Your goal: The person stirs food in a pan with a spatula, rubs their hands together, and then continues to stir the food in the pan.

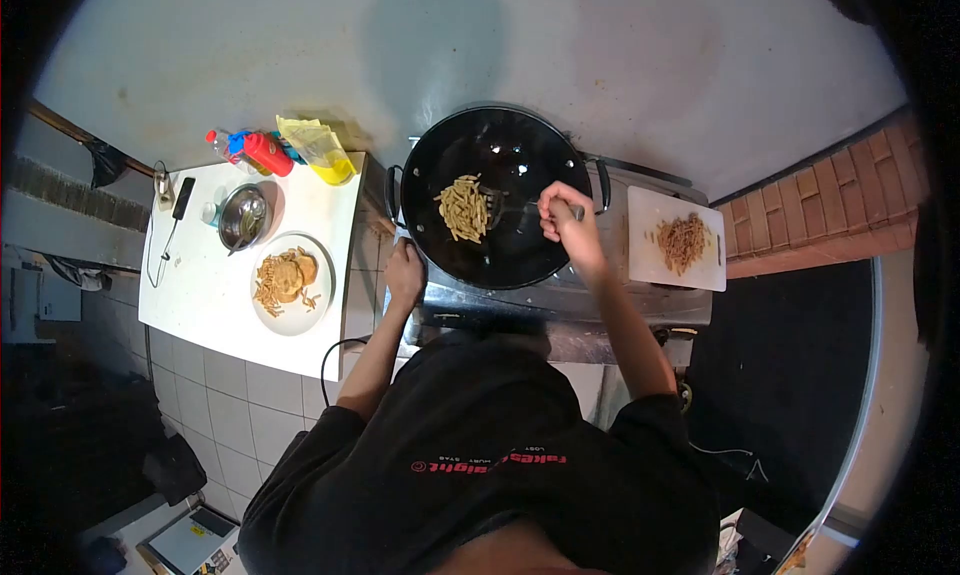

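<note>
A large black wok (500, 260) sits on the stove, with a pile of short yellow-green pieces (463, 210) on its left side. My right hand (570, 223) is closed around the handle of a slotted spatula (494, 203). The spatula's head lies inside the wok, against the right edge of the pile. At the stove's left front edge, just below the wok, rests my left hand (405, 273). Its fingers are curled, and whatever they may grip is hidden.
Right of the wok, a white cutting board (640, 210) bears brown strips. The white table (200, 310) holds a plate (290, 322) of food, a metal bowl (236, 237), a red bottle (267, 155) and a yellow packet (325, 155). A wall rises behind the stove.
</note>
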Demonstrator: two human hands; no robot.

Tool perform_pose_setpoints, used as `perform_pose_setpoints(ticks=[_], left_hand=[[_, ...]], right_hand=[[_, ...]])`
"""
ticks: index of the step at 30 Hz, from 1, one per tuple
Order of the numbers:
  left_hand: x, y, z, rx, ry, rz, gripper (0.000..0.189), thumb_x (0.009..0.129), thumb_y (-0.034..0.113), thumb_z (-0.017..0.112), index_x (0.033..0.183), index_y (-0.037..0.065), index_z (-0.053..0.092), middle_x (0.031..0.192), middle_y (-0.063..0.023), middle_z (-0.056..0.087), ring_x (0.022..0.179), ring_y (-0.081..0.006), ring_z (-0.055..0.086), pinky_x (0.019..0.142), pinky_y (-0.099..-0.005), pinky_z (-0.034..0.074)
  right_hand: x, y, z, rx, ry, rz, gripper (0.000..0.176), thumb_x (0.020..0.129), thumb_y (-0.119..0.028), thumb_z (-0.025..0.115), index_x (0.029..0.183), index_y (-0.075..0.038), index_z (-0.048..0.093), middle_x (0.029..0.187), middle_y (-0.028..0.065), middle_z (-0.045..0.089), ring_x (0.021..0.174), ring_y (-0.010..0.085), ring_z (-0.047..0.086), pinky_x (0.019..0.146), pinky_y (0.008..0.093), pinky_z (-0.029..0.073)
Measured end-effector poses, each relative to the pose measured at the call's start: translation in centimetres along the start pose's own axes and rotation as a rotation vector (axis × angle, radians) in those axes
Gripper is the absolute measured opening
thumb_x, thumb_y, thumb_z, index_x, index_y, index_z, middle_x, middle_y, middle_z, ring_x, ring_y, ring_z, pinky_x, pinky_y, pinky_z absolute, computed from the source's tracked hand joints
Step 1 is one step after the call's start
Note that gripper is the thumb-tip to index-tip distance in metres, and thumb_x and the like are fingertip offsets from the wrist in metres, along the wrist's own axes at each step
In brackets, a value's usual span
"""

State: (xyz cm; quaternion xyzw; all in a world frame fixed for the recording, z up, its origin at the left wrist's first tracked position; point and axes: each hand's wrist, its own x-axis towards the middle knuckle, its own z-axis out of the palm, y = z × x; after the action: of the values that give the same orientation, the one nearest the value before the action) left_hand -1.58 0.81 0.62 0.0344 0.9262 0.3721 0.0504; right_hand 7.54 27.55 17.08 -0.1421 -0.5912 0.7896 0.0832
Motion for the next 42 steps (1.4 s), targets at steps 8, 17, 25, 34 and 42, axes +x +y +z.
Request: perform_pose_setpoints(ticks=[8, 17, 25, 34, 42], left_hand=[[0.1, -0.4, 0.1, -0.014, -0.003, 0.013, 0.031, 0.097, 0.025, 0.038, 0.103, 0.004, 0.06, 0.097, -0.0264, 0.067, 0.09, -0.0486, 0.063, 0.081, -0.056, 0.047], [-0.1, -0.2, 0.1, -0.038, 0.02, 0.026, 0.031, 0.097, 0.024, 0.038, 0.104, 0.003, 0.06, 0.1, -0.0262, 0.066, 0.091, -0.0482, 0.062, 0.082, -0.0561, 0.047], [0.1, -0.3, -0.1, -0.053, -0.052, -0.026, 0.036, 0.098, 0.025, 0.038, 0.111, 0.001, 0.061, 0.103, -0.0311, 0.064, 0.096, -0.0489, 0.061, 0.085, -0.0551, 0.046], [0.3, -0.9, -0.1, -0.107, -0.126, 0.002, 0.041, 0.097, 0.02, 0.037, 0.125, -0.003, 0.057, 0.115, -0.0319, 0.061, 0.109, -0.0484, 0.058, 0.095, -0.05, 0.044], [2.7, -5.7, 2.7, -0.197, -0.084, 0.224, 0.046, 0.094, 0.012, 0.037, 0.134, -0.007, 0.051, 0.135, -0.0287, 0.052, 0.132, -0.0411, 0.044, 0.113, -0.0418, 0.03]], right_hand=[[-6.8, -1.2, 4.9, -0.727, -0.109, -0.605, 0.01, 0.08, 0.011, 0.055, 0.08, 0.001, 0.054, 0.075, 0.0094, 0.053, 0.068, 0.0223, 0.056, 0.065, 0.0314, 0.046], [-10.5, -2.5, 3.6, -1.293, -0.337, -0.74, 0.017, 0.073, 0.0, 0.069, 0.088, -0.005, 0.061, 0.093, 0.0064, 0.056, 0.086, 0.0246, 0.056, 0.069, 0.0361, 0.053], [-9.3, -0.4, 3.1, -0.733, 0.134, -0.654, 0.012, 0.082, 0.011, 0.056, 0.084, -0.001, 0.058, 0.075, 0.0116, 0.056, 0.064, 0.0227, 0.058, 0.063, 0.0271, 0.046], [-10.8, 2.4, 3.4, -0.36, 0.355, -0.324, 0.01, 0.095, -0.01, 0.063, 0.097, -0.001, 0.061, 0.082, 0.0035, 0.058, 0.075, 0.0091, 0.054, 0.07, 0.0241, 0.044], [-12.2, 2.4, 3.7, -0.406, 0.213, -0.377, 0.018, 0.091, 0.005, 0.056, 0.107, 0.0, 0.052, 0.097, 0.011, 0.055, 0.09, 0.0191, 0.06, 0.081, 0.0319, 0.05]])
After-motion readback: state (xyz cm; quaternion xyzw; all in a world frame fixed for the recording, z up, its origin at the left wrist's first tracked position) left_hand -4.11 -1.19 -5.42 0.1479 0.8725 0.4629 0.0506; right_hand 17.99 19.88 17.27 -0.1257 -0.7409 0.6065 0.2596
